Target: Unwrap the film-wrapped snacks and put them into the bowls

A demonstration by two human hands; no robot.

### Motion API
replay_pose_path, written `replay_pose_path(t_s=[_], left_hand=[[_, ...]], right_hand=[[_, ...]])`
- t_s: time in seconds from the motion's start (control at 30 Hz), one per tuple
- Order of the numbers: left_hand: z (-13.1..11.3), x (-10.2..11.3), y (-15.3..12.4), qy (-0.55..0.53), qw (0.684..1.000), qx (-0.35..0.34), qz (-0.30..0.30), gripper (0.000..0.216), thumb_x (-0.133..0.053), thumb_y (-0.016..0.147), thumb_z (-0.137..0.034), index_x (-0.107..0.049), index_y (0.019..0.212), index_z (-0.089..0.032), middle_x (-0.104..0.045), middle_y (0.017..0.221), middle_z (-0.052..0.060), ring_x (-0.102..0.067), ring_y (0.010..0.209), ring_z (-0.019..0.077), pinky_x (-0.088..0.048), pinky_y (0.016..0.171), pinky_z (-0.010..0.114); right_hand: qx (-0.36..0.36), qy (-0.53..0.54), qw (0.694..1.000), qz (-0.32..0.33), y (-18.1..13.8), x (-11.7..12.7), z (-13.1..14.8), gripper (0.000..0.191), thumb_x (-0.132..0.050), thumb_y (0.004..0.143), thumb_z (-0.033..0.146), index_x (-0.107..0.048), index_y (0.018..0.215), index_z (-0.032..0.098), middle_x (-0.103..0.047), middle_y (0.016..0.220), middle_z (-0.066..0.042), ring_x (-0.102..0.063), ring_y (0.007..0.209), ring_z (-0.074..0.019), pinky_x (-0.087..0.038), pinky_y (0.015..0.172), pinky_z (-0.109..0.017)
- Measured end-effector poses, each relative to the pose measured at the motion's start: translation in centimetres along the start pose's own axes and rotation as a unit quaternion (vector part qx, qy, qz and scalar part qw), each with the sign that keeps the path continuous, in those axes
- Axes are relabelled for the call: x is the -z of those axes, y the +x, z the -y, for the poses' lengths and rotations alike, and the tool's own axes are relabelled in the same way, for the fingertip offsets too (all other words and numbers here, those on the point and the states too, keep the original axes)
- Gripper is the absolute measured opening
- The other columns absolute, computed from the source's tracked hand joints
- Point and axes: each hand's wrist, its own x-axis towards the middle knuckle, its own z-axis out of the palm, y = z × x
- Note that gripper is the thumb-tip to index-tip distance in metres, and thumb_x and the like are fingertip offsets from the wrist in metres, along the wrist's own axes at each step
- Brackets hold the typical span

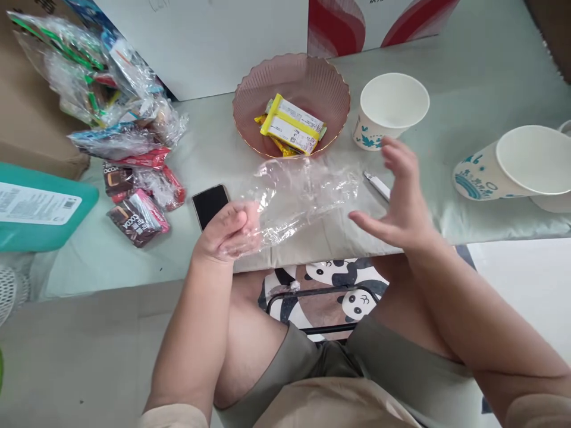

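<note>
I count one phone point(210, 205) and one cutter point(378, 186) near the front edge of the surface point(482, 77), one clear bag point(303, 193), one bowl point(250, 107), one teal bottle point(78, 205), at least two paper cups point(391, 110), and snack packs point(137, 219) too jumbled to number.

We angle our left forearm point(200, 315) forward, its left hand point(228, 233) curled into a closed grip with the thumb folded in; our right forearm point(473, 309) slants inward; our right hand point(404, 205) is raised and open, thumb pointing leftward, fingers bent and apart from it.
</note>
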Motion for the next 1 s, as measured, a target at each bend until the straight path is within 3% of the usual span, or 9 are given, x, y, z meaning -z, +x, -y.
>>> replay_pose_path(t_s=[0.13,0.3,0.47,0.6,0.67,0.77,0.83,0.9,1.0], left_hand=[[0.7,-0.2,-0.4,0.056,0.991,0.037,0.119,0.063,-0.089,0.060,-0.063,-0.047,0.040,-0.021,-0.016,0.024,-0.007,-0.009,0.018,0.0027,-0.010,0.024,0.018],[0.9,-1.2,-0.2,0.127,0.961,0.050,0.238,0.060,-0.077,0.069,-0.072,-0.056,0.042,-0.023,-0.035,0.034,0.003,-0.028,0.027,0.0105,-0.021,0.030,0.027],[0.9,-4.8,1.1,0.159,0.826,0.166,0.514,0.053,-0.078,0.075,-0.066,-0.061,0.047,-0.025,-0.048,0.045,0.008,-0.040,0.035,0.0169,-0.037,0.035,0.035],[3.1,-8.3,2.0,0.071,0.731,0.135,0.665,0.034,-0.082,0.082,-0.031,-0.062,0.057,-0.021,-0.055,0.051,0.004,-0.050,0.042,0.0150,-0.046,0.042,0.028],[4.0,-9.2,2.1,0.038,0.688,0.110,0.716,0.032,-0.083,0.082,-0.026,-0.061,0.060,-0.021,-0.058,0.053,0.003,-0.056,0.046,0.0151,-0.051,0.046,0.025],[3.6,-8.2,1.5,0.060,0.717,0.048,0.693,0.033,-0.082,0.083,-0.033,-0.062,0.060,-0.022,-0.059,0.051,0.002,-0.056,0.042,0.0144,-0.051,0.044,0.024],[2.4,-5.8,0.7,0.133,0.762,0.028,0.634,0.029,-0.077,0.087,-0.037,-0.066,0.064,-0.023,-0.058,0.049,0.003,-0.054,0.038,0.0152,-0.046,0.039,0.027],[1.0,-3.0,-0.2,0.106,0.855,0.009,0.508,0.037,-0.064,0.094,-0.045,-0.067,0.064,-0.024,-0.050,0.040,0.002,-0.043,0.029,0.0136,-0.035,0.031,0.028],[-0.4,-0.1,-0.7,-0.028,0.973,-0.088,0.211,0.046,-0.069,0.085,-0.057,-0.054,0.056,-0.024,-0.020,0.030,-0.010,-0.013,0.022,0.0061,-0.019,0.027,0.024]], right_hand=[[0.036,0.010,0.997,0.065,1.8,-2.4,-0.2,0.085,-0.072,0.082,0.057,-0.039,0.155,0.028,-0.041,0.165,-0.015,-0.034,0.156,-0.0390,-0.034,0.125,-0.062],[0.058,0.038,0.993,0.100,2.0,-3.8,0.4,0.060,-0.060,0.091,0.039,-0.050,0.148,0.021,-0.061,0.148,-0.016,-0.059,0.137,-0.0320,-0.048,0.115,-0.054],[0.095,0.074,0.985,0.123,0.6,-3.9,1.2,0.059,-0.057,0.094,0.030,-0.045,0.151,0.021,-0.058,0.152,-0.016,-0.055,0.143,-0.0297,-0.044,0.120,-0.052],[0.142,0.162,0.953,0.214,0.3,-4.2,1.4,0.086,-0.064,0.089,0.034,-0.023,0.163,0.018,-0.034,0.169,-0.020,-0.034,0.158,-0.0329,-0.034,0.127,-0.054],[0.159,0.178,0.932,0.273,0.3,-4.6,1.7,0.096,-0.068,0.085,0.036,-0.019,0.165,0.017,-0.036,0.168,-0.021,-0.029,0.160,-0.0368,-0.023,0.130,-0.061],[0.135,0.188,0.912,0.339,0.5,-4.7,2.4,0.076,-0.070,0.083,0.031,-0.041,0.153,0.018,-0.070,0.130,-0.013,-0.064,0.129,-0.0327,-0.016,0.128,-0.069],[0.089,0.240,0.905,0.340,0.6,-4.3,2.6,0.035,-0.065,0.088,0.030,-0.063,0.121,0.018,-0.075,0.098,-0.005,-0.072,0.092,-0.0215,-0.042,0.117,-0.060],[0.011,0.314,0.901,0.300,0.6,-3.6,2.5,0.017,-0.061,0.095,0.034,-0.065,0.088,0.019,-0.068,0.077,-0.001,-0.065,0.069,-0.0139,-0.059,0.082,-0.037],[-0.135,0.414,0.884,0.168,0.5,-2.4,1.9,0.030,-0.063,0.095,0.038,-0.058,0.072,0.021,-0.053,0.057,0.004,-0.047,0.047,-0.0076,-0.045,0.050,-0.024]])
